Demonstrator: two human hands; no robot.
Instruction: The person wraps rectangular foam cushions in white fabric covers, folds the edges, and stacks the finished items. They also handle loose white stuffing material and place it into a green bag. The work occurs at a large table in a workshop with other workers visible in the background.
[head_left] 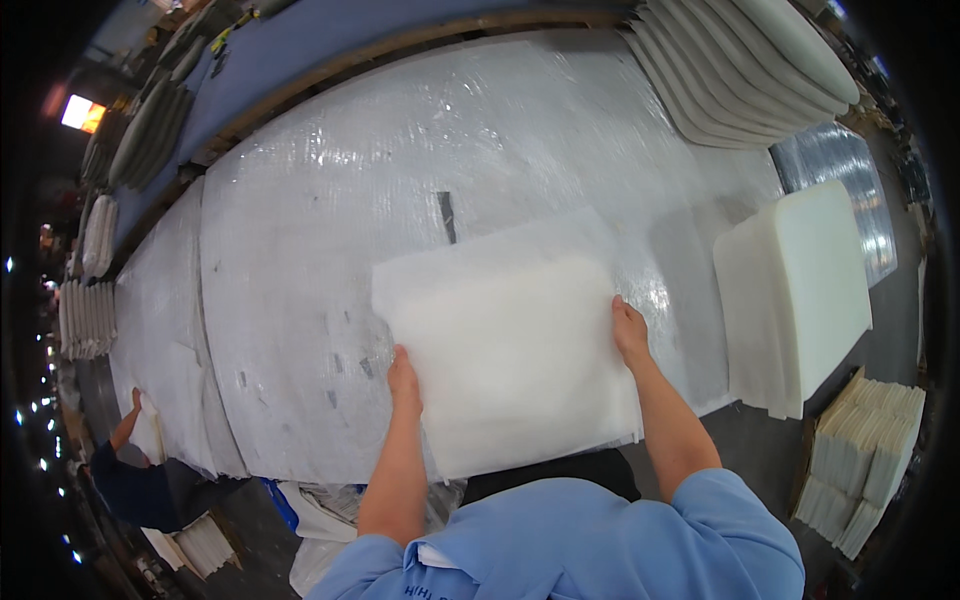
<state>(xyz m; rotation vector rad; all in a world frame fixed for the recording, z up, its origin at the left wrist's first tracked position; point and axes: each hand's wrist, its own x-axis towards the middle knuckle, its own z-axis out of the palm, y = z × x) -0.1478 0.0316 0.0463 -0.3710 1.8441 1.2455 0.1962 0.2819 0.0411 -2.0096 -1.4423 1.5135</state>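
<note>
A soft white rectangular pad (520, 350) lies across the near middle of the plastic-covered table (320, 220), directly in front of me. Along its far and left edges shows a thinner, paler layer of sheet. My left hand (403, 382) grips the pad's left edge, thumb on the outside and the other fingers largely hidden. On the opposite edge, a little farther away, my right hand (630, 332) is closed the same way. The pad's near edge comes close to my body.
A stack of white foam slabs (755, 310) stands at the table's right; another stack (725, 75) is at the far right. Beyond the table runs a blue surface (290, 50). Cut pieces (865, 460) are piled lower right. A co-worker (150, 485) handles white material at left.
</note>
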